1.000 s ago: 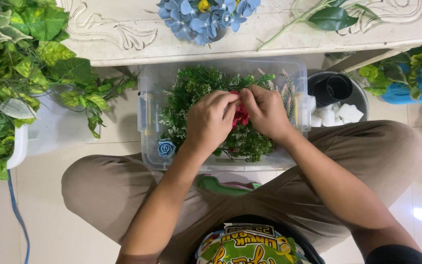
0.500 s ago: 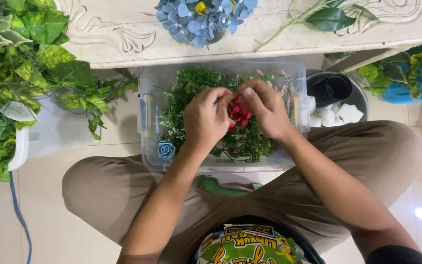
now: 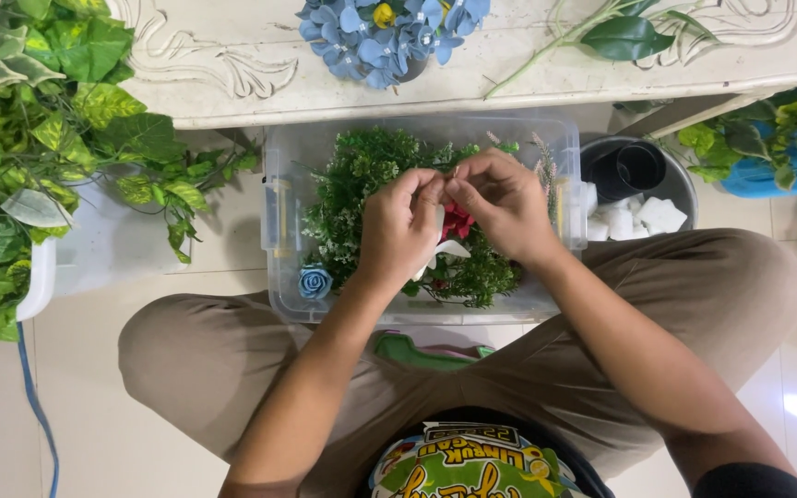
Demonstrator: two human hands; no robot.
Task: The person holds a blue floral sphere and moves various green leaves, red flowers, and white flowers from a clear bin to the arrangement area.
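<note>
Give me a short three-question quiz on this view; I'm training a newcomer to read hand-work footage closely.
1. True or false: both hands meet over the clear plastic bin.
2. What colour is the flower between the left hand and the right hand? A) red B) yellow C) purple
3. Where does the small blue rose lie?

Key
1. True; the fingertips come together above the greenery in the bin.
2. A, red, with a white piece beside it.
3. Inside the bin, at its near left corner, apart from both hands.
</note>
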